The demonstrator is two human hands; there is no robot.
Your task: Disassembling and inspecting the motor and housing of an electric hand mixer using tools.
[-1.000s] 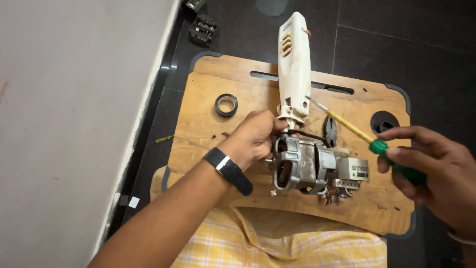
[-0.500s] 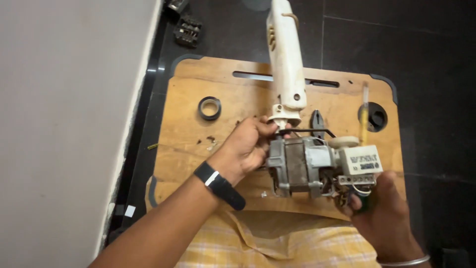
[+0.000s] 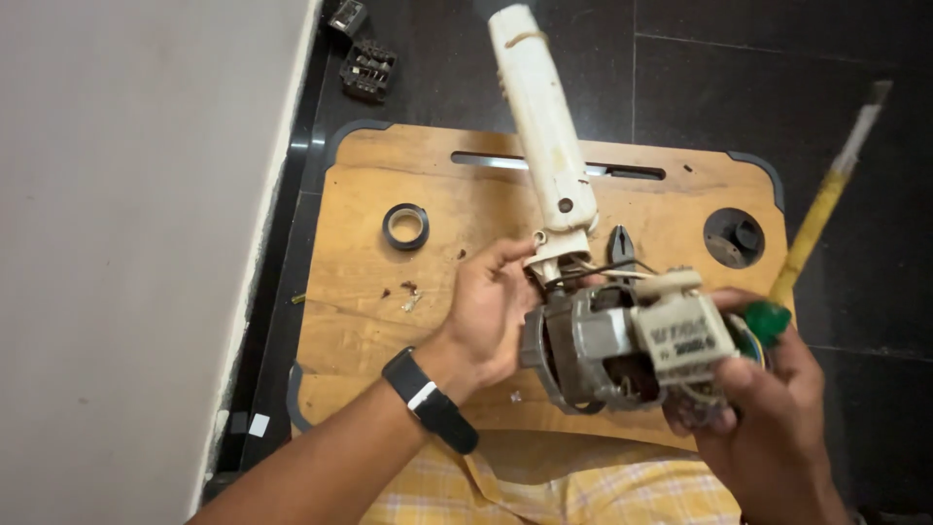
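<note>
An electric motor [image 3: 603, 345] with a long white plastic housing [image 3: 544, 136] attached is lifted above a wooden lap board [image 3: 360, 292]. My left hand [image 3: 491, 316], with a black band on its wrist, grips the motor's left end near the housing's base. My right hand [image 3: 753, 408] supports the motor's right end at its white terminal block [image 3: 685, 335] and also holds a screwdriver [image 3: 816, 219] with a green-and-yellow handle, its shaft pointing up and to the right. Thin wires [image 3: 607, 275] run between housing and motor.
A roll of black tape [image 3: 405, 226] lies on the board's left part. Black pliers [image 3: 622, 248] rest behind the motor. A round hole with a dark part [image 3: 736, 236] sits at the board's right. Small black parts [image 3: 367, 70] lie on the dark floor beside a white wall [image 3: 126, 243].
The motor has been lifted and turned so its terminal block faces up. My right hand moved under its right end, and the screwdriver swung upright to the right.
</note>
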